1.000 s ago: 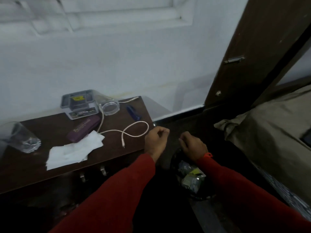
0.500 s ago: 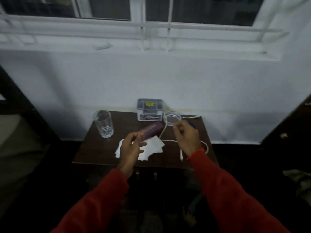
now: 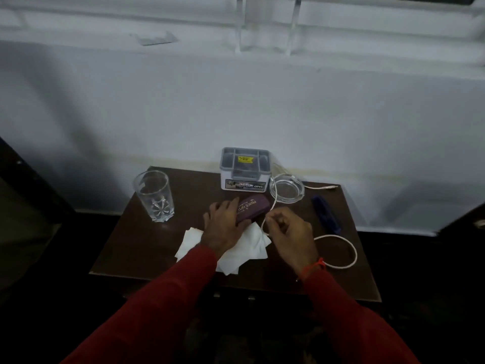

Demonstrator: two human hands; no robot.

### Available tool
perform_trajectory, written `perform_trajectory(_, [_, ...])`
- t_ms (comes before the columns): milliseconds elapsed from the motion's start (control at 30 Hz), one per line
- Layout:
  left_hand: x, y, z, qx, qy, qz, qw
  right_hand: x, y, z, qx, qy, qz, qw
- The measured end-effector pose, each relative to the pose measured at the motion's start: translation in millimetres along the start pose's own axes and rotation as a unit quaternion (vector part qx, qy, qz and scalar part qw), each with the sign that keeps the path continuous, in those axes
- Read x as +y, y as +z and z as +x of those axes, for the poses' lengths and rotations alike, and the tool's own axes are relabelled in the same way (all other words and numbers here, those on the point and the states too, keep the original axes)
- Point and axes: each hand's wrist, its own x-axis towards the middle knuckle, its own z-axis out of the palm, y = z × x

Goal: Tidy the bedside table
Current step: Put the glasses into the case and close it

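Dark wooden table (image 3: pixel 147 248) against white wall. Left hand (image 3: pixel 223 227) lies on purple case (image 3: pixel 253 207), fingers fairly straight over its near end, above white tissues (image 3: pixel 249 250). Right hand (image 3: pixel 288 232) curled, fingertips pinching white cable (image 3: pixel 349 248) just right of case; cable loops to table's right edge. Glass (image 3: pixel 154 195) upright at left. Grey box (image 3: pixel 245 168) at back, clear ashtray (image 3: pixel 288 189) beside it, blue object (image 3: pixel 325 216) at right.
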Motion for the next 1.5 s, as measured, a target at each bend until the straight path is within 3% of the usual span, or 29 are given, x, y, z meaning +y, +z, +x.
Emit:
perform_trajectory(167, [13,-11,1,0.113,0.045,-0.088,0.989,-1,-4,5,-0.017,0.095,0.089,0.991])
perform_trajectory(267, [31,-27,-16,0.147,0.075,-0.158,0.973,-15,-4,4,-0.054,0.209,0.266,0.94])
perform_trajectory(367, [47,-34,-41,0.132,0.118,-0.173,0.969,-32,1,1,-0.067,0.219,0.408,0.884])
perform_trajectory(467, [50,-42,-63,0.027,0.106,-0.277,0.955,-40,7,-3,-0.032,0.205,0.446,0.87])
perform_trajectory(533, [49,-53,-74,-0.03,0.073,-0.397,0.914,-45,11,-6,-0.036,0.189,0.41,0.891])
perform_trajectory(633, [36,-68,-84,0.011,0.027,-0.443,0.896,-54,22,-15,-0.083,0.149,0.365,0.915])
perform_trajectory(800, [34,-53,-100,0.042,-0.028,-0.511,0.858,-51,20,-22,-0.094,0.102,0.299,0.944])
perform_trajectory(967, [32,-61,-88,0.048,-0.031,-0.507,0.86,-49,8,-12,-0.092,0.086,0.325,0.937])
perform_trajectory(1100, [27,-63,-77,0.102,-0.073,-0.57,0.812,-44,-12,3,-0.098,0.075,0.313,0.942])
perform_trajectory(1267, [25,-59,-75,0.058,-0.126,-0.644,0.752,-15,-31,21,-0.027,0.085,0.152,0.984])
perform_trajectory(1367, [27,-59,-74,0.046,-0.144,-0.647,0.748,3,-45,26,0.044,0.045,-0.006,0.998])
perform_trajectory(1433, [27,-59,-71,0.037,-0.172,-0.651,0.738,18,-59,31,0.095,0.028,-0.159,0.982])
perform_trajectory(1500, [28,-58,-70,0.027,-0.199,-0.671,0.714,31,-68,34,0.084,0.099,-0.237,0.963])
